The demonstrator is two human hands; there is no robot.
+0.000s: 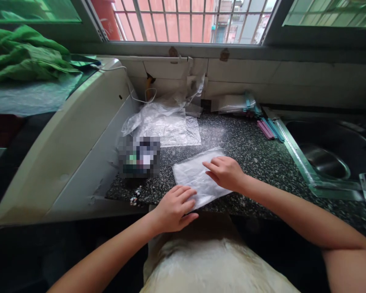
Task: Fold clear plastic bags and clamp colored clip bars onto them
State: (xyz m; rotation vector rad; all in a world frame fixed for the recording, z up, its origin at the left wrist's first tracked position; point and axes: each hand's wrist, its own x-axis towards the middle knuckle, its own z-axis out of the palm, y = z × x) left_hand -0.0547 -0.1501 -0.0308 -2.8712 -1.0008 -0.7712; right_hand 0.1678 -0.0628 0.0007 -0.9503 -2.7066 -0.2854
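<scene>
A clear plastic bag (190, 171) lies flat and slightly askew on the speckled dark countertop (244, 150), near its front edge. My left hand (177, 207) rests at the bag's lower left corner with its fingers stretched out. On the bag's right part is my right hand (224, 173), fingers bent a little and apart, the fingertips at the plastic. Neither hand grips anything that I can see. Behind the bag, more clear plastic bags (167, 122) are spread in a loose, crinkled pile.
Pink and blue plastic strips (270, 129) lie beside the sink (311, 175), which holds a metal bowl (326, 160). A packet of similar strips (234, 103) is against the wall. A blurred-out object (140, 158) and a beaded item (136, 196) are at left, by a white appliance (88, 126).
</scene>
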